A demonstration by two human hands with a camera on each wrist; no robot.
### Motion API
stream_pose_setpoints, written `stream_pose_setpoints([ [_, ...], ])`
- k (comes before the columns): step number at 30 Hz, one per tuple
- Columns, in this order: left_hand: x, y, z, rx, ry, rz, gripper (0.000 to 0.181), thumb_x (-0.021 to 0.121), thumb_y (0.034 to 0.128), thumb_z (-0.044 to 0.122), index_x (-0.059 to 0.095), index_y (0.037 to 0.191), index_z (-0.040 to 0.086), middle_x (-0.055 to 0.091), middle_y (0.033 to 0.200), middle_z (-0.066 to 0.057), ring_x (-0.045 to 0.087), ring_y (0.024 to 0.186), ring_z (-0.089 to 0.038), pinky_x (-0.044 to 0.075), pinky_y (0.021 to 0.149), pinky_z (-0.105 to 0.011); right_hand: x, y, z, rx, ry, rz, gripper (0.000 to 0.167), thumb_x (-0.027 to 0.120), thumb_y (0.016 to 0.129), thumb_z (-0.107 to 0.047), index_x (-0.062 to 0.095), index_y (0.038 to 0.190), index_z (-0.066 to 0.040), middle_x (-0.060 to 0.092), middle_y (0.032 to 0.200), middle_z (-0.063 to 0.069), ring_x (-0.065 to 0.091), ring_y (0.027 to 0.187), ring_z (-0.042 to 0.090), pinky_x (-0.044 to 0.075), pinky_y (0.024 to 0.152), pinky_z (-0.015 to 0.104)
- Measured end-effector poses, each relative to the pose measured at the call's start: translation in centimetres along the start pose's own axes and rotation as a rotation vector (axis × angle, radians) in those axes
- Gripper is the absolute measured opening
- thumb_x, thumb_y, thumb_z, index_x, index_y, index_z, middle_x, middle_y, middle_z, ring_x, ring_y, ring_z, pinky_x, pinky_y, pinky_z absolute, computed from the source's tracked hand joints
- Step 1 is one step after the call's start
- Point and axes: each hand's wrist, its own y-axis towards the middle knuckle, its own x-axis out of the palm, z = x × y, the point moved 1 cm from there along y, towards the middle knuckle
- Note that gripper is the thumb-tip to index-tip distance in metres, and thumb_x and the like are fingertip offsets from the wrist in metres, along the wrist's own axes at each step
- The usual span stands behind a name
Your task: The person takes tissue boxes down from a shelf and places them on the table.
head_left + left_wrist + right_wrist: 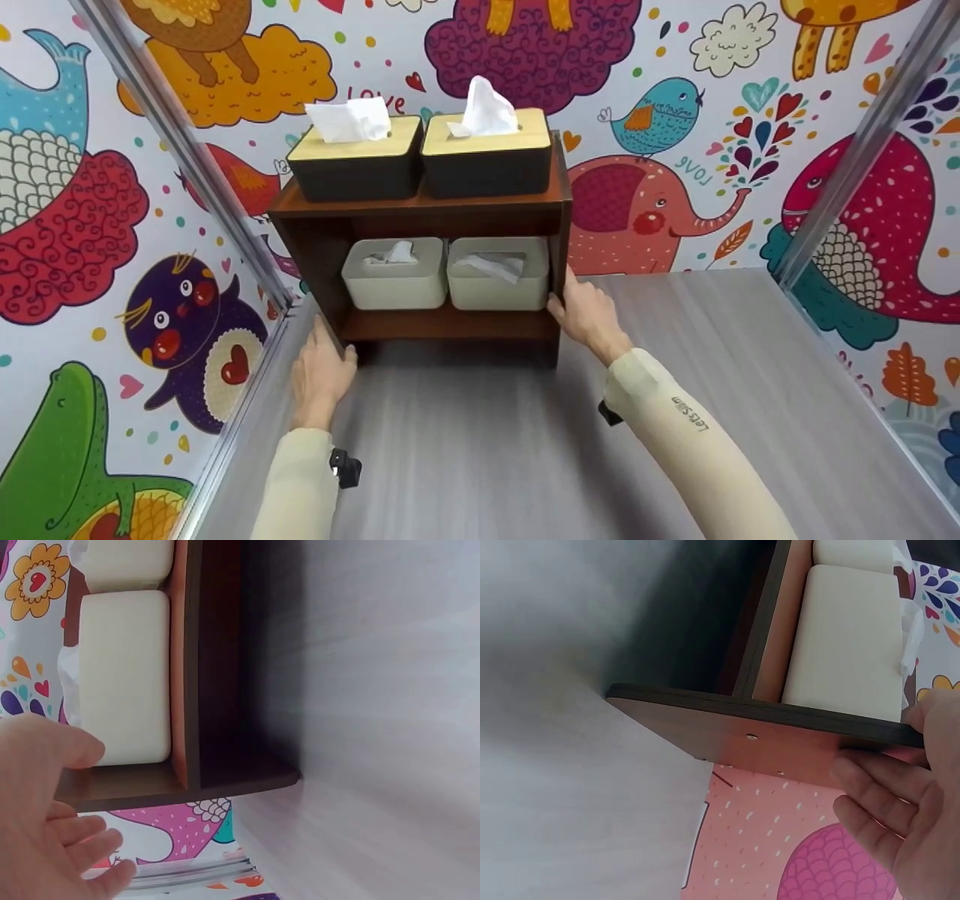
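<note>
A dark brown wooden shelf (450,324) stands against the back wall. My left hand (322,371) is at its left side panel, thumb on the inner side and fingers outside in the left wrist view. On the right side panel (780,739), my right hand (589,311) grips the front edge, its fingers against the outer face. Two cream tissue boxes, a left one (395,289) and a right one (499,292), sit in the shelf's compartment. Up on top are two black tissue boxes with wooden lids, one at left (360,176) and one at right (487,172), tissues sticking out.
Grey wood-look floor (465,450) extends in front of the shelf and to its right. Walls with cartoon animals (660,210) enclose the space at the back and sides. A metal rail (240,405) runs along the foot of the left wall, close to my left hand.
</note>
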Motion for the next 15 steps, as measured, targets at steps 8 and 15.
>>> stream_pose_setpoints([
  [8, -0.4, 0.6, 0.5, -0.015, 0.002, -0.018, 0.078, 0.049, 0.0978, 0.027, 0.007, 0.152, -0.010, 0.033, 0.148, -0.036, 0.050, 0.120, -0.054, 0.042, 0.098, -0.061, -0.9, -0.7, 1.7, 0.020, 0.029, -0.018, 0.040, 0.055, 0.096, -0.027, 0.042, 0.130, -0.011, 0.070, 0.095, 0.021, 0.067, 0.077, 0.036, 0.054, 0.070, 0.052],
  [15, -0.6, 1.4, 1.0, -0.013, -0.045, 0.105, 0.064, 0.049, 0.0998, 0.026, 0.023, 0.152, -0.002, 0.049, 0.139, -0.031, 0.056, 0.112, -0.053, 0.046, 0.090, -0.063, -1.9, -1.3, 3.2, 0.031, 0.053, -0.016, 0.028, 0.056, 0.095, -0.025, 0.048, 0.118, -0.010, 0.068, 0.085, 0.016, 0.061, 0.066, 0.027, 0.051, 0.060, 0.043],
])
